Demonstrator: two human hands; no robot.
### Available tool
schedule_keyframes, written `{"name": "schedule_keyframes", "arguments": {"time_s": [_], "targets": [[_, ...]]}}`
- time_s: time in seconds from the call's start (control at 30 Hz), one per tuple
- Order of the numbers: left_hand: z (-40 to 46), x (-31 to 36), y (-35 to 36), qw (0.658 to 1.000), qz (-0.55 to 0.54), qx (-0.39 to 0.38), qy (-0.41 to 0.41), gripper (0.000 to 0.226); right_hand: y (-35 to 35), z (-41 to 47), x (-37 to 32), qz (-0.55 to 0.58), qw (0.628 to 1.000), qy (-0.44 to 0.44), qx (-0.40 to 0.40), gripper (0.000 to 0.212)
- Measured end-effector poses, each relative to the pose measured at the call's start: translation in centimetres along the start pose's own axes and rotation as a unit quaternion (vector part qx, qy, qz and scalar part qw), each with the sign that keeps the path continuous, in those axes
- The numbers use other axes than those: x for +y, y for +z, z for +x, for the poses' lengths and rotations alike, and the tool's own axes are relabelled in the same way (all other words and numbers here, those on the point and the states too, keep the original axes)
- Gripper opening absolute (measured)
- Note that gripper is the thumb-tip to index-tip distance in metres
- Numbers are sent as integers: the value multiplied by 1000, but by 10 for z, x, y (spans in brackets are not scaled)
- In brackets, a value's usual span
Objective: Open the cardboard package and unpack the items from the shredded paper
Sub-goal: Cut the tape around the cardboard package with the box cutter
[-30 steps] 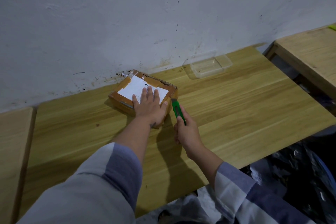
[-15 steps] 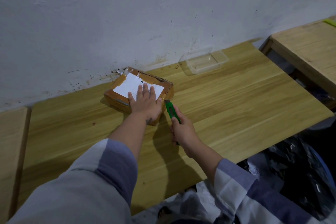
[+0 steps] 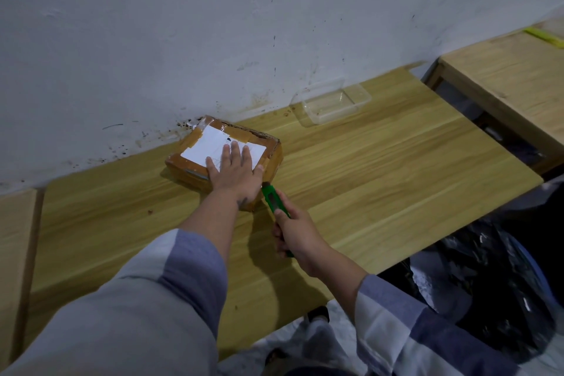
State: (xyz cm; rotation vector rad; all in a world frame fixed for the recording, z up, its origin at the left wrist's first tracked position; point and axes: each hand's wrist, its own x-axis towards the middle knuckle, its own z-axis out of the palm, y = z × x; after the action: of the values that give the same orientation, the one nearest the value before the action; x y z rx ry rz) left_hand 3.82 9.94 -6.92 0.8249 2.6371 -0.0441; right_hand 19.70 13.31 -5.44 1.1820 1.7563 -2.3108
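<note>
Cardboard package (image 3: pixel 268 159): a flat brown box sealed with tan tape, with a white label (image 3: pixel 213 143) on its top, lies on a light wooden desk (image 3: pixel 381 168) with its far corner close against a stained white wall (image 3: pixel 213 24). The left hand (image 3: pixel 236 172) lies flat on the lid with fingers straight and spread, pressing the box down, palm over the near corner and fingertips on the label. The right hand (image 3: pixel 294 230) is wrapped around a green utility knife (image 3: pixel 274 200), gripping its handle. The knife's front end points at the near right edge of the box, just beside the left thumb; the blade itself is too small and shadowed to make out, so it may or may not be touching the cardboard.

Compared with half a second ago, the pose is nearly the same: the left hand has stayed flat on the lid, and the right hand has drawn the knife a little back along the box's right side toward the near corner. The package has not shifted on the desk.

A clear plastic tray (image 3: pixel 331 104) sits on the desk by the wall, well apart to the right of the box. A second wooden desk (image 3: pixel 503 76) stands further right, and a dark plastic bag (image 3: pixel 488 284) is below the desk's right edge. Both forearms wear sleeves in grey and blue blocks.
</note>
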Motion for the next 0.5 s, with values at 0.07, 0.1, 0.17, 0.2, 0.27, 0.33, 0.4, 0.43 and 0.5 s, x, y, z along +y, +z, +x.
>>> {"name": "schedule_keyframes", "arguments": {"time_s": [0.07, 0.1, 0.17, 0.2, 0.27, 0.33, 0.4, 0.43, 0.5], "targets": [[-1, 0, 0, 1000, -1, 0, 0, 60, 1, -4, 2, -1, 1000, 1, -7, 48], [-1, 0, 1, 1000, -2, 1, 0, 60, 0, -6, 2, -1, 1000, 2, -11, 48], [-1, -1, 0, 1000, -4, 0, 2, 60, -3, -8, 4, -6, 1000, 2, -13, 48], [-1, -2, 0, 1000, -5, -2, 5, 60, -7, -7, 4, -10, 1000, 1, -6, 47], [-2, -3, -1, 1000, -4, -4, 10, 60, -18, -3, 3, -17, 999, -3, 31, 47], [-3, -5, -1, 1000, -4, -4, 14, 60, -30, 0, 0, -11, 998, -16, 66, 46], [-4, -7, 0, 1000, -5, -1, 18, 61, -40, 3, -6, -5, 996, -40, 82, 43], [-5, -7, 0, 1000, -3, 1, 20, 61, -43, 4, -10, -5, 995, -51, 87, 43], [-7, -8, 1, 1000, 1, 5, 22, 62, -49, 11, -15, -4, 994, -59, 89, 47]]}}
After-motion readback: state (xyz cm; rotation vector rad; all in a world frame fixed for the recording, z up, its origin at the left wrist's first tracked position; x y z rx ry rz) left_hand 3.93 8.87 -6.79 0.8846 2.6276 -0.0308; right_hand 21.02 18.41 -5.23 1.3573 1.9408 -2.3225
